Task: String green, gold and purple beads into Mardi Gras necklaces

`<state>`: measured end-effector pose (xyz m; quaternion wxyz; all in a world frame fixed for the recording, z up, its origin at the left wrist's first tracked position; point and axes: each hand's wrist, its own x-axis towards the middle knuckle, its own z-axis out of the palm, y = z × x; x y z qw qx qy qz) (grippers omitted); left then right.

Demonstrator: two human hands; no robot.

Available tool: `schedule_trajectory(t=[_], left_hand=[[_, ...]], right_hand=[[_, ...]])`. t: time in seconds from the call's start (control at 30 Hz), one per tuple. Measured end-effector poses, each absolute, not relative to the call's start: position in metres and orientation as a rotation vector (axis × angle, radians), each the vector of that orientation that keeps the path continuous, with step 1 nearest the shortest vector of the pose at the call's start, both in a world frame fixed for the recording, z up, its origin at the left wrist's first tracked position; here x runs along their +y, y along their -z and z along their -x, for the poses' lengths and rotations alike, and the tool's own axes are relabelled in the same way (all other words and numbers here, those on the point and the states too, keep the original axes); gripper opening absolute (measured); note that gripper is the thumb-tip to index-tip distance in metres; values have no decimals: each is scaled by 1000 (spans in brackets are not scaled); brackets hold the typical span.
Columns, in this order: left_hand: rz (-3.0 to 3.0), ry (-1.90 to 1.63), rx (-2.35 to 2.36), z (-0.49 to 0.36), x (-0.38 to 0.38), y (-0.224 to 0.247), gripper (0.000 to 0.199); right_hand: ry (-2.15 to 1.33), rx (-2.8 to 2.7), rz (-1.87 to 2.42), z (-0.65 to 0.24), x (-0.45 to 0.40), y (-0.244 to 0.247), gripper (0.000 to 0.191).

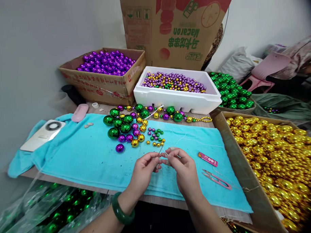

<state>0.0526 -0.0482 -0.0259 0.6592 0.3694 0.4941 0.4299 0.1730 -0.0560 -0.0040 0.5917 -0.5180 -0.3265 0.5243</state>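
Above the front middle of the turquoise towel [77, 154], my left hand [144, 168] pinches a thin needle [160, 150] that points upward. Close beside it, my right hand [182, 166] is closed with thumb and forefinger on a fine white thread [165, 151]. Whether the thread passes through the needle is too small to tell. Just beyond my fingers lie small loose beads [156, 134] in purple, green and gold. Larger green beads [125, 128], purple beads [120, 148] and gold beads [134, 143] are grouped to their left.
Pink thread snips [217, 179] and a small pink packet [207, 159] lie at right. A finished-looking bead strand [178, 116] runs along the back. Behind stand a white foam box [176, 98] and a carton [100, 84]; a gold-bead carton [235, 163] borders the right. A phone [42, 136] lies left.
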Motion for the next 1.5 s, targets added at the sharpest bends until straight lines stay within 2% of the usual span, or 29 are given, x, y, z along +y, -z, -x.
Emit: schedule_trajectory(t=[0.33, 1.5], left_hand=[[-852, -942, 1140, -51, -50, 27, 28], [-853, -933, 1179, -52, -51, 27, 25]], right_hand=[[-1248, -746, 1200, -173, -56, 5, 16], [-990, -1068, 1304, -174, -61, 15, 11]])
